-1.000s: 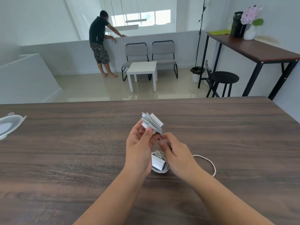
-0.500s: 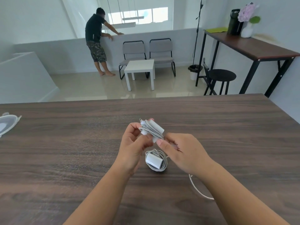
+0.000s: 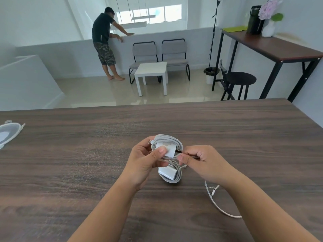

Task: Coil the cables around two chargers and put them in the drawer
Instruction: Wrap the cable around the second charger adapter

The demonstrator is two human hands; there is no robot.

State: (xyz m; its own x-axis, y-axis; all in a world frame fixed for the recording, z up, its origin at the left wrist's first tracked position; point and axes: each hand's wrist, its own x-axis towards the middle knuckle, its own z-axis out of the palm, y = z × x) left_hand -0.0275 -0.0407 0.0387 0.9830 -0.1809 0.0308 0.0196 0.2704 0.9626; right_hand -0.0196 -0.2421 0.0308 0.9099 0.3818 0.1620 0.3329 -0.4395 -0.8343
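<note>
Dark wood-grain worktop: left hand grips coiled charger, right hand pinches its cable end; tiled floor beyond far edge.

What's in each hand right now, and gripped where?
Left hand holds the coiled charger by its body; right hand pinches the cable end beside it.

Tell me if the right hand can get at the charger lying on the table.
Probably yes: the lying charger sits just below the right hand with nothing between, but that hand pinches the held charger's cable end and must release first.
</note>
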